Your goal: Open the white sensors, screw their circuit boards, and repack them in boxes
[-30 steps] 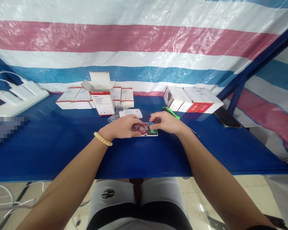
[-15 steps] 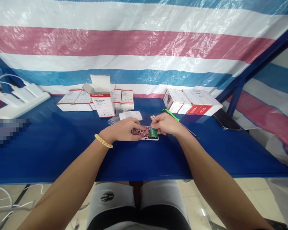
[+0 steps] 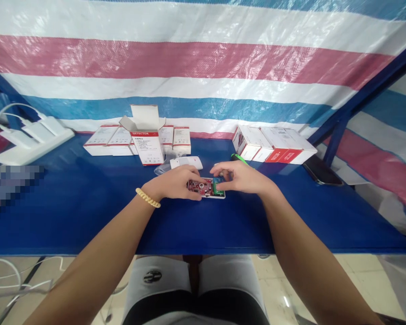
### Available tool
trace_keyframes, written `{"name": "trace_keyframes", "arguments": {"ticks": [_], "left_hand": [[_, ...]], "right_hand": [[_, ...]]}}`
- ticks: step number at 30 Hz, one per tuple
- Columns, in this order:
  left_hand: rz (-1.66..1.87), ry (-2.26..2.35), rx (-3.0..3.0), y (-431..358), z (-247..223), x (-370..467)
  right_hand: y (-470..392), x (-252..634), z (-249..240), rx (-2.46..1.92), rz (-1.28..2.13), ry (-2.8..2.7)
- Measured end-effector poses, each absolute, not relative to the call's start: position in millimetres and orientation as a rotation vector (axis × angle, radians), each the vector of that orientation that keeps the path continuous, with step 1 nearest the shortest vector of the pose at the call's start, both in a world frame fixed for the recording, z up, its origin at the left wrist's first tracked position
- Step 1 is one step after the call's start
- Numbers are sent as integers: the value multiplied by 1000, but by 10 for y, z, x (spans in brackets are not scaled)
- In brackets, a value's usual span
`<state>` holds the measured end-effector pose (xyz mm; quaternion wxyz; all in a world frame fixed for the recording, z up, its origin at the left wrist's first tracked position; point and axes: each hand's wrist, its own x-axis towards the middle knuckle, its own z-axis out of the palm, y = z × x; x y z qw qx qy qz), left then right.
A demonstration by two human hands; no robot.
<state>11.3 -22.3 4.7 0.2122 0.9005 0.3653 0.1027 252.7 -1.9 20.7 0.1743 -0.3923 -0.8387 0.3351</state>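
A detector's open white housing with a red circuit board (image 3: pixel 206 188) lies on the blue table in front of me. My left hand (image 3: pixel 177 183) closes around its left end, thumb at the near edge and fingers over the far side. At the right end of the housing sits a green battery (image 3: pixel 218 186), partly covered. My right hand (image 3: pixel 235 177) has its thumb across the battery and its other fingers curled at the far side. Behind the housing lies a white detector cover (image 3: pixel 186 163) beside a crumpled clear plastic bag (image 3: pixel 161 169).
An opened detector box (image 3: pixel 148 148) stands at the back, with closed boxes (image 3: pixel 103 139) around it. More boxes (image 3: pixel 274 144) stand at back right, near a black phone (image 3: pixel 321 170). A green-handled tool (image 3: pixel 238 158) shows behind my right hand. A white power strip (image 3: pixel 34 146) is far left.
My right hand has shifted its grip: the thumb now lies over the battery, hiding its lettering, and the fingers have spread at the far side. My left hand keeps its hold.
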Motion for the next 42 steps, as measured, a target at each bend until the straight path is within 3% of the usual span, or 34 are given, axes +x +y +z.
{"name": "trace_keyframes", "arguments": {"ticks": [5,42], "left_hand": [[281,1033,2475,-225,86,111],[303,1107,2440,-249,95,157]], "right_hand": [[-53,2542,267,-1019,830,-2595],[-152,2486,327,-1051,571,-2707]]}}
